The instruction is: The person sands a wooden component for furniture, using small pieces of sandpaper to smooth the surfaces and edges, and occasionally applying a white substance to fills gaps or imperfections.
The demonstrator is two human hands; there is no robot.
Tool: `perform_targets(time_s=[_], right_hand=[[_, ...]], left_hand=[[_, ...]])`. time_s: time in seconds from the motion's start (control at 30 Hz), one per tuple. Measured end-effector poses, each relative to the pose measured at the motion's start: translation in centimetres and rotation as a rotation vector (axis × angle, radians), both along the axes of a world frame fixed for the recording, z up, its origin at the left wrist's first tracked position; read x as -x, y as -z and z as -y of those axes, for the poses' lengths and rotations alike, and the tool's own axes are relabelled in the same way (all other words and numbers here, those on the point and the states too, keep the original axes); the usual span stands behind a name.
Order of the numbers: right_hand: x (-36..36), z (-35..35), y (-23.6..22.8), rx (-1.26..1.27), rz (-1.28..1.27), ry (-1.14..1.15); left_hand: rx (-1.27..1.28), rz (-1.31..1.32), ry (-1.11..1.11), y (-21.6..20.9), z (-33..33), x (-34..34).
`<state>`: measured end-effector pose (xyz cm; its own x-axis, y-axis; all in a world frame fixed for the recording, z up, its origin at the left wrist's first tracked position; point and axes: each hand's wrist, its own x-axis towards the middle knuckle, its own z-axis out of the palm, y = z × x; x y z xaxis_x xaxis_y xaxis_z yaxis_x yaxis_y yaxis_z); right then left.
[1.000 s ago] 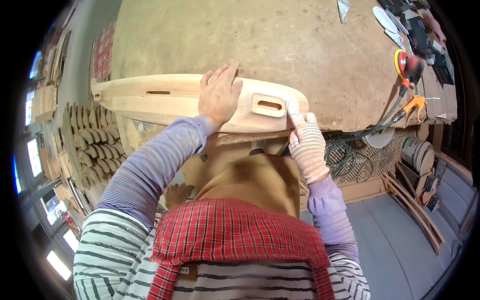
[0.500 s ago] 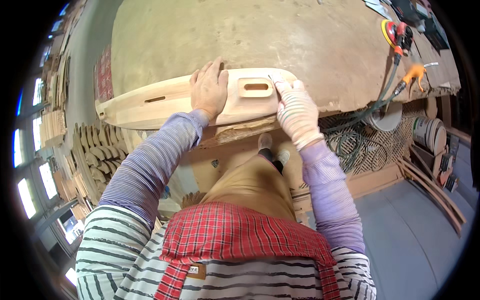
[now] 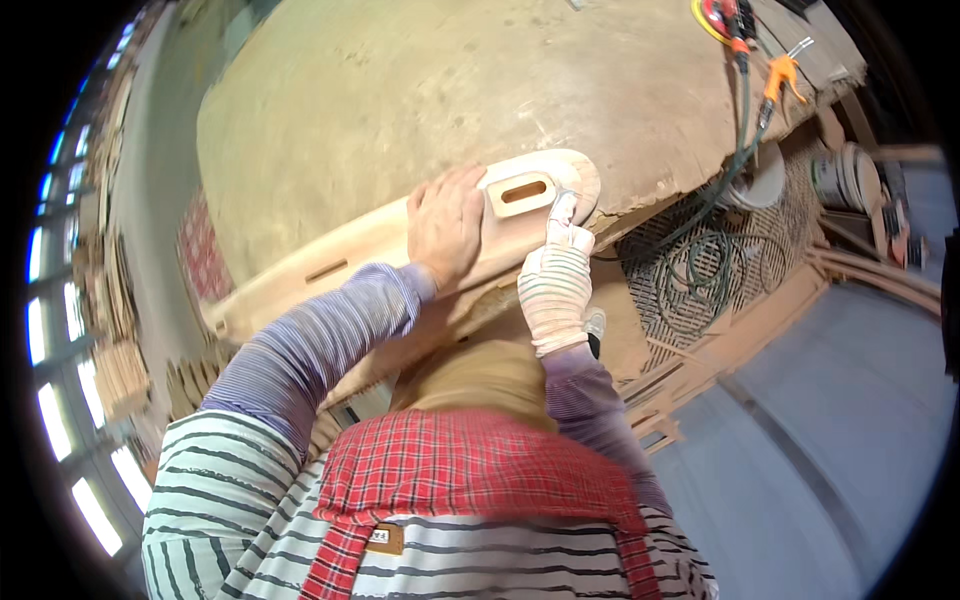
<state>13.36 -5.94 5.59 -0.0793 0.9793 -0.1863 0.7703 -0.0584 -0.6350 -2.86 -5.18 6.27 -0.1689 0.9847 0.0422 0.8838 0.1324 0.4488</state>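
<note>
A long pale wooden board (image 3: 350, 250) with a rounded end and an oblong handle slot (image 3: 523, 190) lies along the near edge of a large dusty workbench (image 3: 400, 90). My bare left hand (image 3: 445, 225) presses flat on the board just left of the slot. My right hand (image 3: 555, 280), in a striped white glove, is at the board's rounded end below the slot. Its fingers pinch a small pale sanding piece (image 3: 563, 205) against the edge. A thin slit (image 3: 327, 271) is cut farther left in the board.
An orange air gun (image 3: 780, 70) and a red and yellow power tool (image 3: 715, 15) lie at the bench's far right, and a green hose (image 3: 720, 200) hangs down from there. A white bucket (image 3: 850, 175) stands beyond. Stacked wooden pieces (image 3: 110, 370) fill the left side.
The view has tilted and moved closer. My right hand has slid up the board's rounded end toward the slot, while my left hand stays pressed on the board.
</note>
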Motion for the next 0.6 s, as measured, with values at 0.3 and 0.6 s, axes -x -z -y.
perform_targets(time_s=[0.3,0.6], right_hand=[[7.1,1.1,0.8,-0.517,0.019,0.495],[7.0,-0.1,2.5,-0.568,0.048,0.531]], left_hand=[[-0.030,0.090,0.117,0.9,0.3,1.2],[-0.032,0.209,0.150,1.5,0.8,1.8]])
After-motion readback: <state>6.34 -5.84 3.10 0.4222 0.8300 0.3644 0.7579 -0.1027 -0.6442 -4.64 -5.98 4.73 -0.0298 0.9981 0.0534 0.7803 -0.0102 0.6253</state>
